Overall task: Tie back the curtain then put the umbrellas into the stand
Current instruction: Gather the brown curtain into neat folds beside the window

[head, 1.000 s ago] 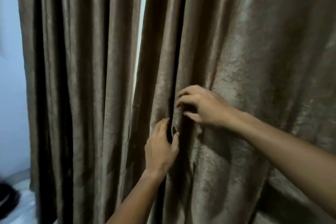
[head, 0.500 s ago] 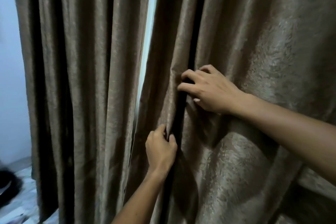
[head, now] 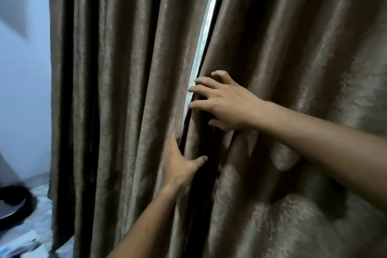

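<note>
Two brown, shiny curtain panels fill the view: a left panel and a right panel. A thin bright gap runs between them. My right hand lies on the inner edge of the right panel with its fingers spread, the fingertips reaching the gap. Lower down, my left hand presses flat against the same edge, fingers pointing up along the gap and thumb stretched out to the right. Neither hand has cloth closed in its fingers. No tie-back, umbrella or stand is in view.
A pale wall stands left of the curtains. On the floor at the lower left sits a blurred round black object, with light patterned floor or papers in front of it.
Both hands let go of the fold they pinched and moved left to the right panel's inner edge. The fingers spread out. The view shifted, so the bright gap looks wider.
</note>
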Tool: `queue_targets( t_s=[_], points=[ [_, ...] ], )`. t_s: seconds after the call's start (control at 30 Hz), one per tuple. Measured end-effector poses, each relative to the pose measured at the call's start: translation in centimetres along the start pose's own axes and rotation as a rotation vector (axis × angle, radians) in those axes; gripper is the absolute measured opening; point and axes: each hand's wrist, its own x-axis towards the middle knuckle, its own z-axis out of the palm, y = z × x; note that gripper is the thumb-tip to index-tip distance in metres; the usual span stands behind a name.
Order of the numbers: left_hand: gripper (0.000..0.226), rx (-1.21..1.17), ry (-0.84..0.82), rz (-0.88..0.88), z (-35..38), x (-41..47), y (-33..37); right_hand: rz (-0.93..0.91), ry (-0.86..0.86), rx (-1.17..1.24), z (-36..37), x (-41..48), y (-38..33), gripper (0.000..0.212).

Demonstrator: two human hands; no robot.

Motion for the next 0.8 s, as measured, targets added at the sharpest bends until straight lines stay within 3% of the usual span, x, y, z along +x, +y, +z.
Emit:
queue_targets(
  t_s=[0.2,0.4,0.7,0.8],
  points=[
    [0.078,-0.009,0.047,-0.055,0.7,0.4,-0.8,-0.025,-0.059,-0.119,0.3,3.4,-0.1,0.057],
    [0.016,0.020,-0.031,-0.033,1.7,0.7,-1.6,-0.005,-0.184,-0.184,0.6,3.0,0.4,0.030],
    [0.027,-0.061,-0.254,0.119,5.0,-2.6,0.9,0.011,-0.414,-0.211,-0.6,-2.4,1.7,0.012],
    [0.025,-0.140,-0.362,0.166,6.5,-3.7,1.7,-0.005,-0.633,-0.132,-1.2,-4.1,2.5,0.051]
  ],
)
